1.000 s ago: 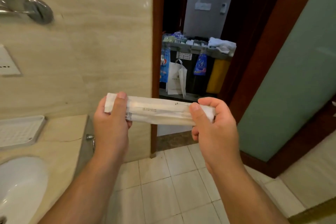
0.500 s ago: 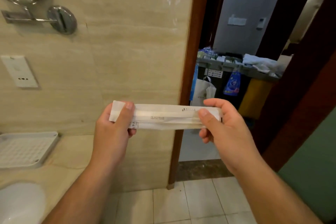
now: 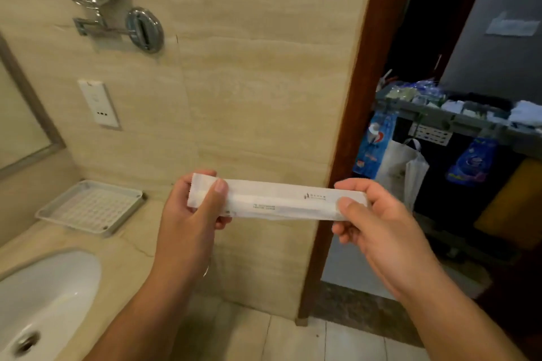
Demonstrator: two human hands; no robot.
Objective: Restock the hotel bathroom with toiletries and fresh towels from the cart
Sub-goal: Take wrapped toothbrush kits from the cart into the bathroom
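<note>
Still pinched at both ends: white wrapped toiletry packet [image 3: 278, 202], level at centre frame, by left hand [image 3: 190, 214] and right hand [image 3: 381, 228], thumbs over curled fingers. Turned since a second ago from cart [image 3: 457, 121] at right edge toward white tray [image 3: 117, 227] and sink [image 3: 44, 302], lower left. Likely headed for the tray.

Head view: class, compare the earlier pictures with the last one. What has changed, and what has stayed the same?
The view swung left: the cart slid rightward, the tray and sink came further into view. Nothing was taken or released: left hand and right hand keep their grip on the level white packet.
</note>
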